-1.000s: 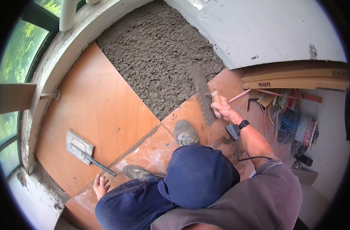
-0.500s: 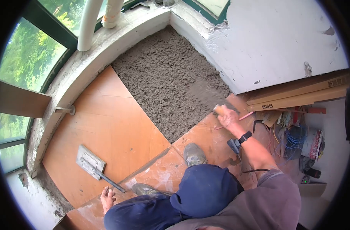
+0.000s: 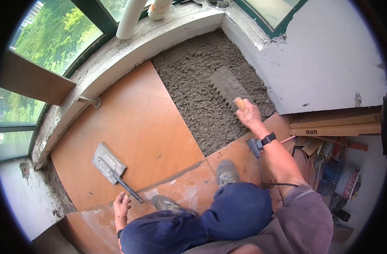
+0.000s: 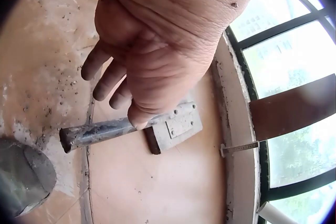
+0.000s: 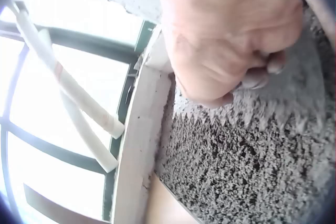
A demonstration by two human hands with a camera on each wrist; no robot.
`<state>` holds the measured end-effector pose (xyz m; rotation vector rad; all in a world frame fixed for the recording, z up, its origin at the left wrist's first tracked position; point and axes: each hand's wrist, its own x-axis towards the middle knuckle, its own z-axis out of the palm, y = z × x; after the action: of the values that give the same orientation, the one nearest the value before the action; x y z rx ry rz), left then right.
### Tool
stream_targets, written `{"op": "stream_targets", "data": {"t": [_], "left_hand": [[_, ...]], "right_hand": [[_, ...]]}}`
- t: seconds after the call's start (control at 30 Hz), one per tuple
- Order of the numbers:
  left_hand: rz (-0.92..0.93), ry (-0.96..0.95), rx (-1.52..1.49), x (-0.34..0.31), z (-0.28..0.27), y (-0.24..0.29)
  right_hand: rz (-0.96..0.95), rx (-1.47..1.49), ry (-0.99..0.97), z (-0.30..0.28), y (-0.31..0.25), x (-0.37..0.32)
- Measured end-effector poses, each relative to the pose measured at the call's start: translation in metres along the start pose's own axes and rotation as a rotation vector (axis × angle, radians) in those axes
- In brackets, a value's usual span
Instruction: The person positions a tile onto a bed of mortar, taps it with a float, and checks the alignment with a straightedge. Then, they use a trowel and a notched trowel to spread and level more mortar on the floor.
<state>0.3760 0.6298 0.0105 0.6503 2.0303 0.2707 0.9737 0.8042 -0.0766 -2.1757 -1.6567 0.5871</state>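
My right hand point(image 3: 249, 115) grips the light wooden handle of a notched trowel point(image 3: 228, 84). Its grey, toothed blade lies over the rough grey mortar bed point(image 3: 180, 72), well inside the bed's near edge. In the right wrist view the curled fingers point(image 5: 257, 78) hide the handle, and the teeth overlap the mortar's surface. My left hand point(image 3: 122, 205) hovers empty, fingers loosely bent, near the handle end of a flat paddle-like tool point(image 3: 103, 161). That tool has a pale rectangular head and a dark tube handle, and lies on the orange-brown tiles point(image 3: 159, 135).
A curved white ledge point(image 3: 117, 67) under the windows borders tiles and mortar. A white wall point(image 3: 329, 55) rises at right, with cardboard boxes point(image 3: 337, 125) below it. Tangled wires point(image 3: 329, 173) lie beside the right arm. One shoe point(image 3: 227, 172) stands close to the mortar's near corner.
My right hand has carried the trowel from the mortar's near right edge, by the tiles, farther in over the mortar. The head view has shifted. The left hand stays by the paddle-like tool.
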Motion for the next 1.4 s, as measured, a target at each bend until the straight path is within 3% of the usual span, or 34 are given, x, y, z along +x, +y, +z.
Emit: {"op": "stream_targets", "data": {"t": [0.03, 0.13, 0.27, 0.3, 0.37, 0.4, 0.47, 0.5, 0.57, 0.7, 0.77, 0.83, 1.03, 1.1, 1.2, 1.27, 1.33, 1.4], "left_hand": [[-0.005, 0.018, -0.01, -0.001, -0.003, -0.004], [-0.056, 0.04, -0.105, 0.001, -0.008, -0.018], [-0.102, 0.041, -0.168, 0.007, -0.008, -0.032], [-0.105, 0.041, -0.173, 0.011, -0.005, -0.032], [-0.108, 0.023, -0.166, 0.02, -0.003, -0.035], [-0.101, 0.018, -0.164, 0.026, -0.003, -0.035], [-0.087, 0.021, -0.156, 0.036, -0.003, -0.033], [-0.072, 0.037, -0.155, 0.042, -0.002, -0.031], [-0.059, 0.038, -0.131, 0.054, -0.001, -0.028], [-0.017, 0.067, -0.166, 0.064, -0.002, -0.026], [0.031, 0.078, -0.178, 0.06, 0.0, -0.021], [0.015, 0.095, -0.159, 0.045, -0.001, -0.019], [-0.035, 0.138, -0.235, 0.021, -0.002, -0.044], [-0.147, 0.153, -0.332, 0.023, -0.001, -0.054], [-0.136, 0.18, -0.304, 0.038, -0.001, -0.055], [-0.132, 0.213, -0.253, 0.041, -0.007, -0.054], [-0.016, 0.251, -0.17, 0.044, -0.019, -0.056], [-0.005, 0.31, -0.226, 0.039, -0.024, -0.051]], "right_hand": [[-0.023, 0.168, 0.091, 0.003, 0.017, 0.006], [0.478, 0.556, -0.171, -0.04, -0.004, -0.02], [0.192, 0.279, 0.027, -0.024, 0.051, -0.104], [0.266, 0.213, 0.051, -0.022, 0.057, -0.126], [0.495, 0.353, 0.024, -0.017, 0.072, -0.16], [0.511, 0.345, 0.03, -0.023, 0.069, -0.168], [0.755, 0.757, -0.025, -0.041, 0.047, -0.177], [0.772, 0.754, 0.001, -0.044, 0.036, -0.174], [0.795, 1.132, 0.014, -0.049, 0.021, -0.149], [0.697, 1.308, -0.136, -0.007, -0.008, -0.07], [0.641, 1.208, -0.383, 0.015, -0.05, -0.044], [0.575, 1.047, -0.496, 0.038, -0.089, -0.036], [0.409, 0.77, -0.641, 0.038, -0.088, -0.025], [0.4, 0.711, -0.744, 0.034, -0.09, -0.021], [0.394, 0.643, -0.72, 0.029, -0.091, -0.018], [0.3, 0.607, -0.74, 0.024, -0.086, -0.028], [0.119, 0.413, -0.706, 0.007, -0.07, -0.045], [-0.025, 0.294, -0.433, 0.006, -0.023, -0.075]]}}
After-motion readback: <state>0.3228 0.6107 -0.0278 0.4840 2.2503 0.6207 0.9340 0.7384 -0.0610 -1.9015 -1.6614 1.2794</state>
